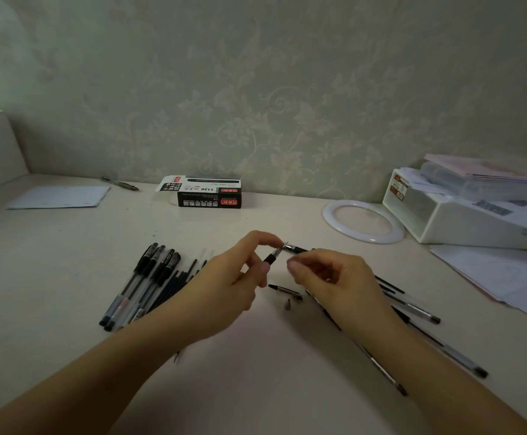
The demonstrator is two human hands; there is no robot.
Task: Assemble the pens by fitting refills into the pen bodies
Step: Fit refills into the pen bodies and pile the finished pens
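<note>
Above the middle of the table my left hand (243, 271) pinches a black pen tip section (273, 256). My right hand (334, 274) pinches a dark pen part (296, 248) whose end meets that tip. To the left lie several capped pens (144, 284) with clear bodies, and beside them a row of dark refills (177, 282). Several clear pen bodies (419, 309) lie at the right, partly hidden under my right forearm. A loose grip piece (285, 290) and a tiny cap (288, 305) lie on the table just below my hands.
A black-and-white pen box (207, 193) stands at the back by the wall. A white ring (362, 221) and a white organiser with papers (469, 208) sit at the right. Paper sheets (60, 197) and a single pen (119, 183) lie at the back left.
</note>
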